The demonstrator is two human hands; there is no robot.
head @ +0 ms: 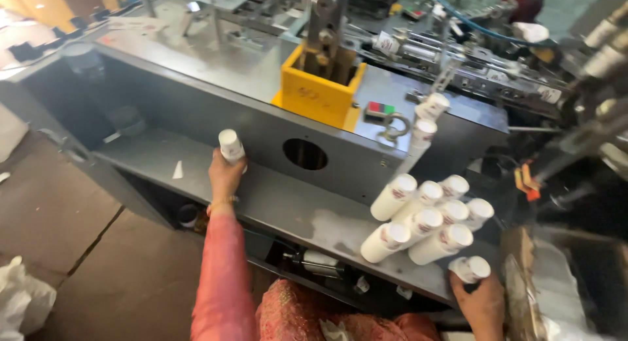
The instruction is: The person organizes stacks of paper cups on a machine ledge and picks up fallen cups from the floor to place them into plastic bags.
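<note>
— On the grey ledge of the machine, what have you got?

— My left hand (224, 174) holds one white tube (230, 145) upright, cap end up, my grip wrapped round its lower part, just above the ledge (281, 200). My right hand (483, 302) closes its grip on another white tube (471, 269) at the ledge's right end, lying on its side.

— Why so far apart?

— As I judge it, the right hand sits where the supply is: a heap of white tubes (425, 220) lies just beside it, caps turned toward me. The left is out where the ledge is bare.

— And around that?

— Two more tubes (428, 119) come down a chute from the works above. A yellow box (320, 86) stands on the machine top, with a red and green switch (380, 109) near it, and a round hole (305, 154) in the panel behind the ledge.

— Anything in the way?

— The heap crowds my right hand. A scrap of white paper (177, 170) lies left of my other one, apart from it.
</note>
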